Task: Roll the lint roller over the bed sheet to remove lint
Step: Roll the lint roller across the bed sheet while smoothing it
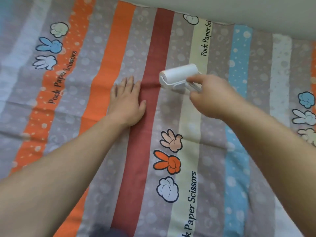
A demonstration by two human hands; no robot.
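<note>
**Rolling under way, coverage impossible to read off the cloth**

Nearest the person, the striped bed sheet (pixel 136 168) lies flat, with a printed row of cartoon hand signs (pixel 168 164) and lettering beside the cream stripe. No lint or hair can be made out here, so nothing marks this near part as either rolled or left to do.

Toward the middle of the bed, the left hand (pixel 127 101) lies palm down on the cloth where the grey and dark red stripes meet. Its fingers are straight and spread, gripping nothing, and it seems to be pinning the sheet taut. A faint crease runs across the dark red stripe just past its fingertips.

Just beside it, on the side of the bed's right edge, the right hand (pixel 210 98) is curled round the handle of the lint roller (pixel 178 74), forefinger stretched along the handle toward the drum. The white drum rests on, or just over, the cloth beyond the hand, between the dark red and cream stripes; blur hides whether it touches. Its paper looks white and little soiled, as far as can be told.

Farther on, more striped cloth runs to the bed's far edge, where a pale surface (pixel 239 11) begins.

My reading: the work is in mid-course, with the far strip and both sides probably left.
</note>
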